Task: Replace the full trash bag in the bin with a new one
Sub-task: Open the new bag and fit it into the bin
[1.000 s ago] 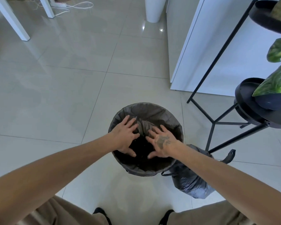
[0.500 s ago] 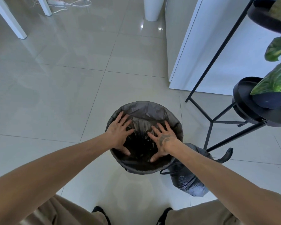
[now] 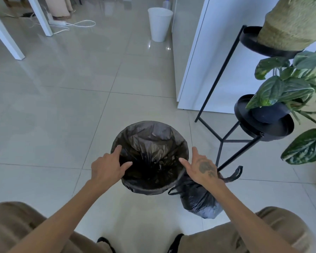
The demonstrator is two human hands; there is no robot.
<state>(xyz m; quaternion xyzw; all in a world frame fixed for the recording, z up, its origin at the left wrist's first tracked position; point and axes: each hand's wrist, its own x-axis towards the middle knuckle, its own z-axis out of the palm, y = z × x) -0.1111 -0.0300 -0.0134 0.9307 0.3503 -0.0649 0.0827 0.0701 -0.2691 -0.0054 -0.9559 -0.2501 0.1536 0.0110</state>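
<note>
The tiled floor lies open to my left and ahead, but the black plant stand crowds my right, and the tied full bag slumps on the floor against the bin there, so I judge any lifting should swing left. The new liner is already in the bin, its mouth folded over the rim; it looks thin, limp, light and slick, best pinched at that folded edge. My left hand and right hand hover at opposite sides of the rim, each grip open, fingers spread, holding nothing.
</note>
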